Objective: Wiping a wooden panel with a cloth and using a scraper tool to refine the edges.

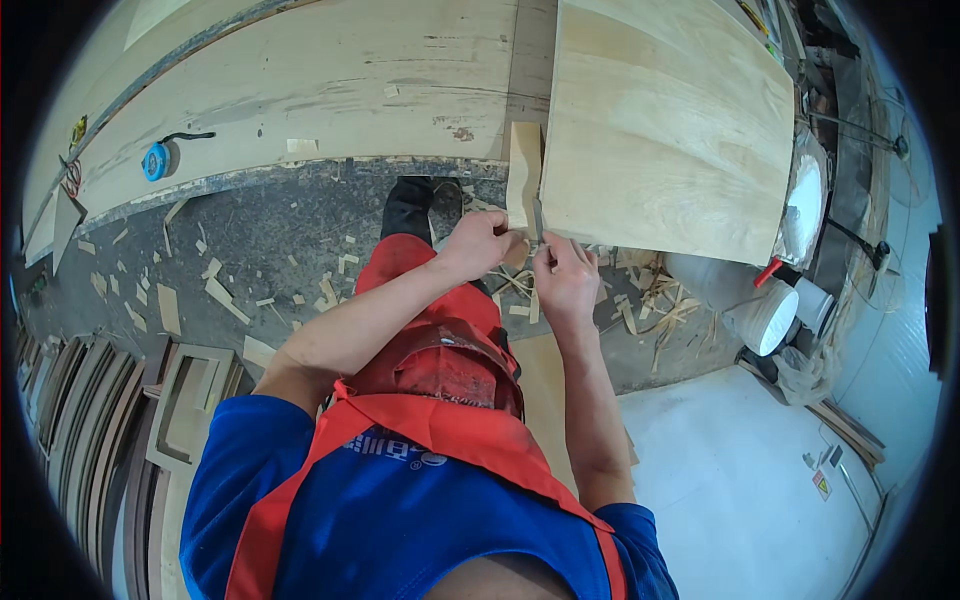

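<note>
A narrow, pale wood strip (pixel 522 165) lies beside the left edge of a large plywood panel (pixel 670 120). My left hand (pixel 474 246) is closed at the strip's near end, thumb and fingers pinching it. A thin grey blade-like tool (pixel 539 216) rises from the closed fingers of my right hand (pixel 568 283). Its upper end lies in the narrow space between the strip and the panel's edge, near the panel's corner. The lower part of the tool is hidden in my right hand, so I cannot tell its exact kind.
A long pale workbench (pixel 340 90) stretches across the far side, with a blue tape measure (pixel 156 161) on it. Wood scraps litter the dark floor (pixel 250 240). White buckets (pixel 768 318) stand at right, a white board (pixel 740 470) lower right, stacked frames (pixel 190 400) at left.
</note>
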A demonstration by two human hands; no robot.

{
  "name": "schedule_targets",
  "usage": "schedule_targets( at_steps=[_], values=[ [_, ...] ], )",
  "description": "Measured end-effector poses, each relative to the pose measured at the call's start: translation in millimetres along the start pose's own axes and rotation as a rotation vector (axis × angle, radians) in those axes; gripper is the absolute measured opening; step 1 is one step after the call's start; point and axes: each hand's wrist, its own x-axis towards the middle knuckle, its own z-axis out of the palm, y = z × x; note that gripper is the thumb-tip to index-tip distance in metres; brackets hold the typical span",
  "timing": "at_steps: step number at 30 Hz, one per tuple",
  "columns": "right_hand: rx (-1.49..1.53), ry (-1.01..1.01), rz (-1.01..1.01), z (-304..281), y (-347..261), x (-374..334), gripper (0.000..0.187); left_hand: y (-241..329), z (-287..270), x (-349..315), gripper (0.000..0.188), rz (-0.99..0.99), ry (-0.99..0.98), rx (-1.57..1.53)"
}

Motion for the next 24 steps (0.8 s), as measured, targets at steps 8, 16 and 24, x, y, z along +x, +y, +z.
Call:
schedule_targets(
  at_steps=[8, 16, 24],
  values=[
    [0.028, 0.019, -0.029, 8, 1, 2, 0.02, -10, 4, 3, 0.027, 0.003, 0.011, -0.015],
    [0.251, 0.159, 0.324, -62, -1, -41, 0.027, -43, -64, -51, 0.027, 0.269, 0.275, 0.273],
    [0.79, 0.36, 0.669, -76, 44, -134, 0.031, -244, -196, -182, 0.025, -0.072, 0.49, 1.378]
  ],
)
